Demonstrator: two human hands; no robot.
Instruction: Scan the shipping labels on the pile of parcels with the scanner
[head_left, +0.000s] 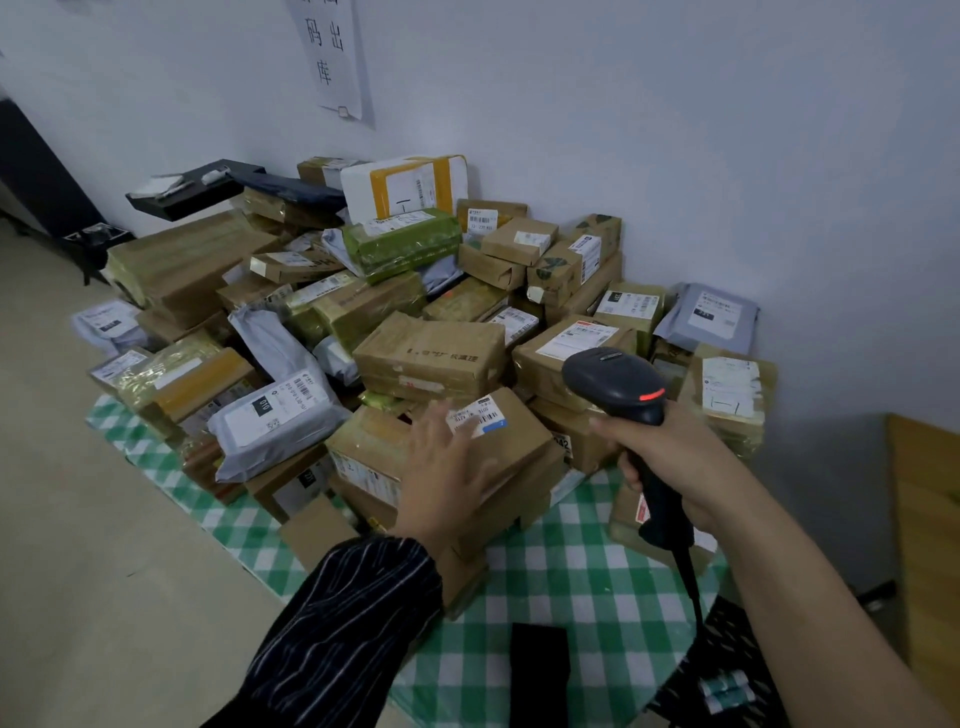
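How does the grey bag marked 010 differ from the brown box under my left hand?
The grey bag is soft, rumpled plastic; the brown box is stiff cardboard with square corners. The bag's label is large with a dark patch; the box's label is small with a blue patch. The left hand is over the box, not the bag. Both lie label-up.

Place: a parcel depot or stockroom, plain and unfurnished.
Pile (431, 358): dozens of taped cartons and grey mailer bags heaped loosely, most with printed barcode labels.
Under the pile: a green-checked cloth (571, 571).
Behind the pile: a bare white wall (675, 130).
Above the pile: a paper sign (332, 57) with large Chinese characters, among them 出库.
Before the pile: a black corded scanner (618, 384), its red light lit.
Left of the pile: beige floor (78, 519) and a black shelf (192, 189).
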